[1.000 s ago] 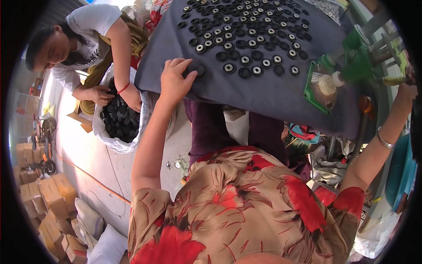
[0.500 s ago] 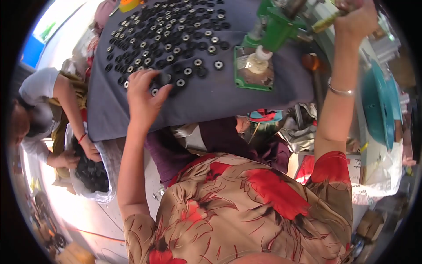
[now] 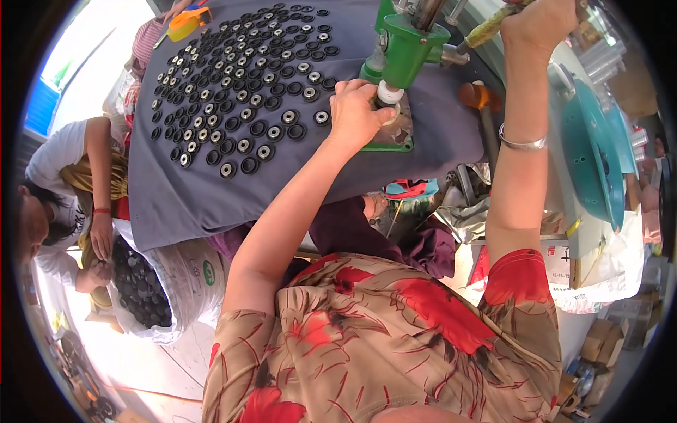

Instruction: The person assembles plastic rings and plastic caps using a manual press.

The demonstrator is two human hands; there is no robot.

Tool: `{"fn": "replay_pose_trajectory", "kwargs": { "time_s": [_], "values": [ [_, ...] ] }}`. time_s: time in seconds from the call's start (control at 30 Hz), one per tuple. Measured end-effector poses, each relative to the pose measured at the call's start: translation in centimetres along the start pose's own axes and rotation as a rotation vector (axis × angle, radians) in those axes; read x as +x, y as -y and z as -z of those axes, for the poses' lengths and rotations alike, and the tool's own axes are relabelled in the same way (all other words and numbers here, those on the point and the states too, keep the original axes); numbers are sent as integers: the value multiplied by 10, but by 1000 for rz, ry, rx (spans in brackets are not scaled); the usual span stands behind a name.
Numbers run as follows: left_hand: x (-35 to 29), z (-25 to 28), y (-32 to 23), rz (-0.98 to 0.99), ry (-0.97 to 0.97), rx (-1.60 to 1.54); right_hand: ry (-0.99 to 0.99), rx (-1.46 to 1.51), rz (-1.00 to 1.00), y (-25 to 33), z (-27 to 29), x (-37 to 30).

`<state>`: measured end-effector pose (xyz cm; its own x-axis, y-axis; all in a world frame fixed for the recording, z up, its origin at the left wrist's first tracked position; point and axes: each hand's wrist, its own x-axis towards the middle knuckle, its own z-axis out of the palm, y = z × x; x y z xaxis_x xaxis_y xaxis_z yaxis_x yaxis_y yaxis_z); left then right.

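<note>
My left hand [image 3: 355, 114] is at the green hand press [image 3: 412, 53], thumb and fingers curled round a small black wheel [image 3: 383, 104]. The wheel sits right under the press's white plunger [image 3: 390, 92] and is mostly hidden by the fingers. At the upper right, my right hand [image 3: 539, 28] is wrapped round the press's lever handle [image 3: 492, 25], which has a yellow-green covering. Left of the press, many black wheels [image 3: 265, 152] lie spread over the grey cloth [image 3: 211, 218]; some have silver metal centres, others show open middles.
An orange-headed hammer [image 3: 481, 96] lies right of the press. An orange tape dispenser [image 3: 185, 24] is at the table's far left. Beside the table, another person [image 3: 70, 162] reaches to a white sack [image 3: 201, 275] of black parts. A teal basin [image 3: 592, 151] stands at right.
My left hand has moved right, from the spread wheels to beneath the press plunger. My right hand stays on the lever. The whole view has shifted somewhat.
</note>
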<state>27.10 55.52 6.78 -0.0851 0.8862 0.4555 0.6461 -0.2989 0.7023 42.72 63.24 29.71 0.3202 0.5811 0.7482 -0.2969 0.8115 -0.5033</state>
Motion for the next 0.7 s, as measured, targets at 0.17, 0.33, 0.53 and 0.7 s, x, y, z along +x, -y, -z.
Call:
{"fn": "replay_pose_trajectory", "kwargs": {
  "time_s": [0.17, 0.33, 0.53, 0.7],
  "values": [
    [-5, -4, 8, 1, -27, -60, -16, 598, -499, 26, 1, -18],
    [-5, -1, 12, -9, 21, -112, 293, 5, 103, 32, 50, -48],
    [-12, 4, 16, -58, 31, -19, 478, -65, 292, 49, 90, -153],
    [3, 13, 11, -81, 74, 49, 497, -277, 314, 31, 117, -191]
  ]
}}
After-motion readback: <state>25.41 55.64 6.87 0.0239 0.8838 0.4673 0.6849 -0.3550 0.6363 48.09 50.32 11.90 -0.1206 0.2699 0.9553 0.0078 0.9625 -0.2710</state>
